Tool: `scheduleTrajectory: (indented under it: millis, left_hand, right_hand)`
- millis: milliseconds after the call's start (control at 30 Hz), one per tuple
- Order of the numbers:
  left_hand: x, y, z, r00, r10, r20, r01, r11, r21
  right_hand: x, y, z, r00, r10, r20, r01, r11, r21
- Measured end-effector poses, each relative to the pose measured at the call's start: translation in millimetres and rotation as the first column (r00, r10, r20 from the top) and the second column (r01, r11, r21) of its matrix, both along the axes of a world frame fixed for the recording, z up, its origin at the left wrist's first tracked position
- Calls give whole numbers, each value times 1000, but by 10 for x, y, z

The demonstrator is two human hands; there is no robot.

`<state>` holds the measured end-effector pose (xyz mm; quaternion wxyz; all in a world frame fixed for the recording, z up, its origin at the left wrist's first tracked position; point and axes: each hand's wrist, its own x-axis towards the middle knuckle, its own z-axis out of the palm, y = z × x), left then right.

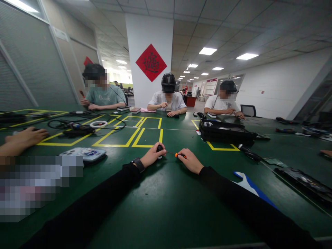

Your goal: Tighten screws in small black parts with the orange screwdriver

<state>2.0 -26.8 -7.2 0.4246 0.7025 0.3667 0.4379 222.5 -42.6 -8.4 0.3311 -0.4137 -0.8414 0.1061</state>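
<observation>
My left hand [153, 155], with a dark band on its wrist, is closed around a small black object [159, 148] above the green table [166, 207]. To its right, my right hand [190, 160] grips the orange and black handle of a screwdriver [177, 155]. The screwdriver's thin shaft points left and reaches toward the black object. Whether its tip touches the object is too small to tell.
Black trays [225, 131] are stacked beyond my right hand. A blue and white item [255, 190] lies near my right forearm. Leftward are a light-blue case [85, 154], cables [77, 128] and another person's hand [28, 136]. Three people sit across the table.
</observation>
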Motion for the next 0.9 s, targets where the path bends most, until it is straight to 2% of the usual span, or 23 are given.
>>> scheduleTrajectory:
  millis: [900]
  left_hand:
    - [-3, 13, -14, 999, 11, -31, -10, 1000, 28]
  right_hand:
    - [-11, -13, 21, 1000, -13, -3, 13, 1000, 0]
